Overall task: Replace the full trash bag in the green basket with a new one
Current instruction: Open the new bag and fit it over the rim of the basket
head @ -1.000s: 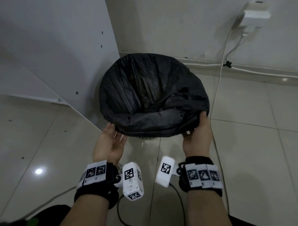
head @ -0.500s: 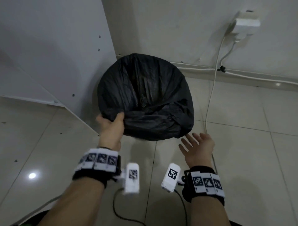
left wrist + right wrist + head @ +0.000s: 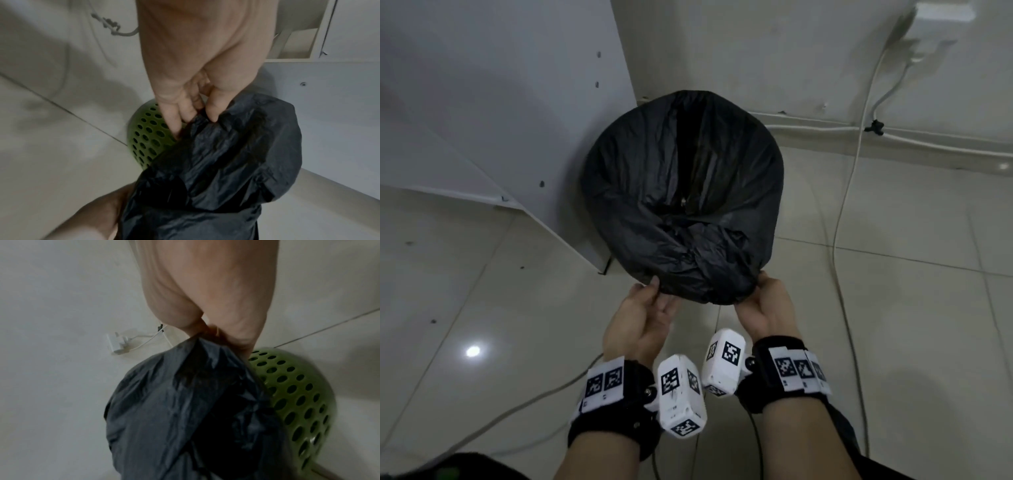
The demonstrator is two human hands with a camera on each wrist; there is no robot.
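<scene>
A black trash bag (image 3: 681,192) lines the green perforated basket (image 3: 148,138) and is folded over its rim, hiding the basket in the head view. My left hand (image 3: 650,301) pinches the bag's folded edge (image 3: 211,123) at the near left, thumb above and fingers beneath. At the near right my right hand (image 3: 760,294) grips a bunched fold of the bag (image 3: 197,350), with the green basket (image 3: 298,395) showing under it. The bag's mouth stands open; its inside is dark.
A white cabinet panel (image 3: 517,120) stands close on the basket's left. The wall runs behind, with a white plug (image 3: 118,344) and a cable (image 3: 849,192) trailing down over the tiled floor on the right. Another cable (image 3: 517,411) lies near my left wrist.
My right hand, open and off the bag half a second ago, now grips its near right edge. My left hand shifted from the left rim to the near edge.
</scene>
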